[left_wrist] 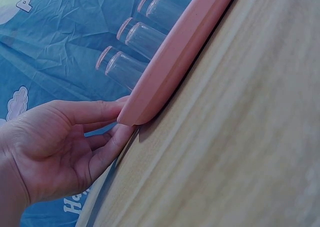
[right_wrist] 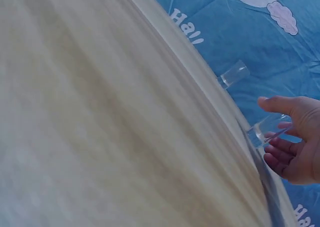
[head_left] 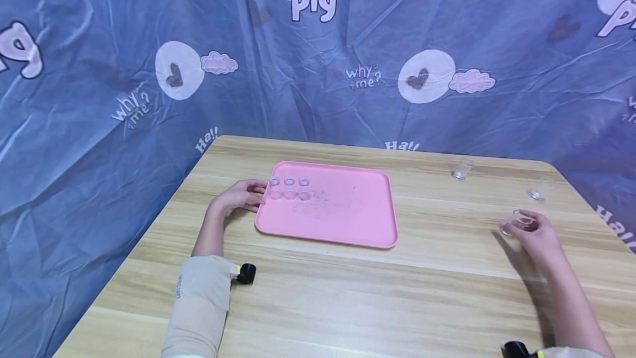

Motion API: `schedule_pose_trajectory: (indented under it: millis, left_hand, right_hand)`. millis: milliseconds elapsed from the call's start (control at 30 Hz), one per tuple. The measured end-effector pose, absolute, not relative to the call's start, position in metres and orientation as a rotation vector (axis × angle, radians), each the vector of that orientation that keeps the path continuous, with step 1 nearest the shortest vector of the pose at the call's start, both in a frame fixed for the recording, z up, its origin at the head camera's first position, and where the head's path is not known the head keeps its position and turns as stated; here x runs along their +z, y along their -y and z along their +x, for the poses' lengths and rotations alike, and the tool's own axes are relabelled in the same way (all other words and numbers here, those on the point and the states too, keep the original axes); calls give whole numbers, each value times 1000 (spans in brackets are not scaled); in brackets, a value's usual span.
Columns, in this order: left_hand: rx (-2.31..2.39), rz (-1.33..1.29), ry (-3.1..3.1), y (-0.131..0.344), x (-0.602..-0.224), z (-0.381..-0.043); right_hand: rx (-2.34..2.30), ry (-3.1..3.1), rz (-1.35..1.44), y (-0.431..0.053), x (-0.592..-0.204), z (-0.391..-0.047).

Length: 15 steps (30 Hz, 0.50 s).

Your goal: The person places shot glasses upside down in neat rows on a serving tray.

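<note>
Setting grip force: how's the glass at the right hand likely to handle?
The glass is probably slick: its clear sides look smooth. Taller than wide, it may tip if nudged. Its round rim suggests it could roll once toppled.

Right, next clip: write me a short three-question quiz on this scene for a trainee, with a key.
1. Count: how many clear glasses stand on the pink tray?

2. True or false: the right hand is farther from the pink tray than the left hand is.

3. Multiple choice: what do the fingers of the left hand touch?
A. The cloth backdrop
B. The edge of the pink tray
C. A sleeve

Key
1: Three.
2: True; it is at a glass on the bare table.
3: B.
</note>
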State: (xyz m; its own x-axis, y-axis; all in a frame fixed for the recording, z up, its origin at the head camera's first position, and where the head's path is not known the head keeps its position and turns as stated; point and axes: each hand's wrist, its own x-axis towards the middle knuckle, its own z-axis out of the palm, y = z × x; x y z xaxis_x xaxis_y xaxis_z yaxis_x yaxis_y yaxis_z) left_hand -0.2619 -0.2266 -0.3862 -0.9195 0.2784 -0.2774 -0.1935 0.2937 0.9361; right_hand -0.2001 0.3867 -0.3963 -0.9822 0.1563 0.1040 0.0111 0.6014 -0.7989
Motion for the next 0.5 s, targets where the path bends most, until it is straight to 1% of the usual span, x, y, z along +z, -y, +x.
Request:
schedule_pose_trajectory:
  millis: [167, 300, 500]
  left_hand:
    - [1666, 84, -2169, 227, -386, -262]
    - [1672, 84, -2157, 228, -387, -262]
    - [1666, 91, -2152, 229, -388, -264]
  right_hand:
    - [1278, 2677, -161, -389, -403, -199]
    - [1365, 2630, -182, -390, -407, -198]
    - [1211, 2642, -169, -391, -411, -199]
